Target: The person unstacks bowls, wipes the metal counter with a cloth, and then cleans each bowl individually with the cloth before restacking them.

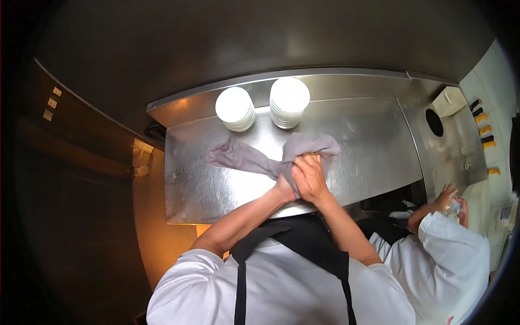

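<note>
A greyish-purple cloth (244, 157) lies bunched over the steel counter (363, 135), its left end spread out flat and its right part folded up. Near the counter's front edge, my left hand (285, 189) is closed around the cloth's middle. My right hand (310, 177) grips the cloth too, pressed against the left one, with its fingers wrapped over the folds. Beyond the cloth stand two stacks of white round dishes, a left stack (235, 108) and a right stack (289, 103).
At the right, a co-worker (441, 260) in a white shirt holds something clear in their hands. A round dark hole (434, 123) and a white container (448, 101) are at the right end of the steel surface. Knives with yellow and black handles (485, 130) line the right wall.
</note>
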### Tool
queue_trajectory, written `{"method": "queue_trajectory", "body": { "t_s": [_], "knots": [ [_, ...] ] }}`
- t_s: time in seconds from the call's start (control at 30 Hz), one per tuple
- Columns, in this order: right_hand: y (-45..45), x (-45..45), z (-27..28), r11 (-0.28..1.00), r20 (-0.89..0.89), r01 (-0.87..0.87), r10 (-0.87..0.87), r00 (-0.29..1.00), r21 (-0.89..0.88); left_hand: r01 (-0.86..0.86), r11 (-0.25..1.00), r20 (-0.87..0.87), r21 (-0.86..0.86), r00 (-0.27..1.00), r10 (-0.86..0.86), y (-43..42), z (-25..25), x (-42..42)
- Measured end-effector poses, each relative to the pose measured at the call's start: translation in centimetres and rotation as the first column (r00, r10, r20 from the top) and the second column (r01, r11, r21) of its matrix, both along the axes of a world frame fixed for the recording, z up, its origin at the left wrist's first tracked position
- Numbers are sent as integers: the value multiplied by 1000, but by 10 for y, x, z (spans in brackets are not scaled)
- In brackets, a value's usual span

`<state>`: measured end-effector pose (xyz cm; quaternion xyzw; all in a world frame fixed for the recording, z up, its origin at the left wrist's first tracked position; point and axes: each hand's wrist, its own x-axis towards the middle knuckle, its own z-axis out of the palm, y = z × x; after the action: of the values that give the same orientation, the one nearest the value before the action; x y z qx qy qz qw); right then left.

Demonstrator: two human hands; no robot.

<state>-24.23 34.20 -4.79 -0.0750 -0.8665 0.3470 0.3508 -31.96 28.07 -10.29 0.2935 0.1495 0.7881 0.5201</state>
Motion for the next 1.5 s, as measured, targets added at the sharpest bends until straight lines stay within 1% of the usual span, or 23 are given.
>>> {"method": "queue_trajectory", "body": {
  "t_s": [0.03, 0.13, 0.23, 0.27, 0.37, 0.5, 0.57, 0.63, 0.7, 0.77, 0.8, 0.83, 0.87, 1.0, 1.07, 1.13, 1.2, 1.23, 1.3, 1.37, 1.4, 1.43, 1.5],
  "knots": [
    [4, -3, -10, 998, -1, 55, -55, 998, -12, 80, 997, 161, -14, 984, -77, -2, 3, 1],
    [15, -4, -34, 969, -29, 209, -215, 976, -128, 68, 877, 216, -475, 976, 42, -17, 18, 11],
    [24, 2, -38, 947, 92, 165, -145, 985, -276, 99, 821, -63, -562, 985, -162, -20, 0, 4],
    [20, -4, -41, 944, -17, 210, -222, 975, -255, 76, 817, -130, -572, 975, -182, -22, -7, 3],
    [19, -6, -55, 843, 64, 240, -239, 969, -482, -148, 767, -265, -625, 964, -31, -19, -1, 13],
    [30, -16, -55, 727, 139, 319, -299, 944, -608, -256, 840, -425, -478, 904, 34, -14, -7, 16],
    [39, -20, -72, 746, 82, 315, -332, 940, -587, -256, 867, -583, -427, 811, -47, -10, -4, 1],
    [41, -20, -77, 527, 29, 196, -307, 951, -827, -403, 771, -833, -494, 473, -287, -9, 16, -13],
    [38, -19, -72, 283, -28, 56, -285, 958, -957, -514, 668, -820, -538, 137, -556, -7, 65, -21],
    [30, -24, -103, 768, 68, 136, -120, 990, -626, -623, 756, -979, -203, 124, -160, -11, 81, -24],
    [30, -32, -130, 923, 139, 116, -69, 988, -366, -668, 744, -994, -18, 90, 57, -10, 88, -29],
    [33, -41, -155, 996, 221, 63, -47, 974, -69, -702, 710, -995, 44, 34, 95, -9, 93, -38],
    [32, -37, -155, 999, 232, 37, -42, 972, 28, -734, 672, -992, 99, -16, 129, -11, 99, -49],
    [53, -5, -65, 958, 207, 125, -71, 976, -258, -902, 381, -978, 202, -209, 24, -32, 116, -119],
    [62, 3, -30, 950, 270, 177, -105, 957, -256, -883, 267, -893, 387, -431, -128, -36, 94, -153],
    [60, 1, 26, 979, 559, 190, -118, 820, -73, -907, 279, -886, 316, -387, -254, -35, 75, -176],
    [57, 2, 39, 952, 637, 209, -19, 771, -225, -914, 290, -862, 283, -375, -341, -33, 68, -180],
    [54, 2, 26, 857, 501, 221, 49, 864, -466, -915, 326, -854, 240, -358, -377, -33, 69, -179],
    [49, 3, -8, 524, 169, 113, 60, 984, -844, -907, 394, -830, 150, -332, -448, -32, 72, -176],
    [49, 4, -28, 104, -153, -143, -97, 983, -984, -881, 433, -821, 191, -385, -422, -32, 72, -175],
    [50, 4, -30, 483, 68, 67, -14, 998, -873, -868, 450, -816, 210, -409, -408, -33, 71, -175],
    [52, 3, -31, 790, 302, 204, -25, 953, -578, -861, 464, -806, 209, -420, -416, -34, 71, -177],
    [52, 4, -30, 965, 441, 240, -171, 881, -107, -847, 490, -786, 204, -440, -434, -37, 70, -181]
  ]
}}
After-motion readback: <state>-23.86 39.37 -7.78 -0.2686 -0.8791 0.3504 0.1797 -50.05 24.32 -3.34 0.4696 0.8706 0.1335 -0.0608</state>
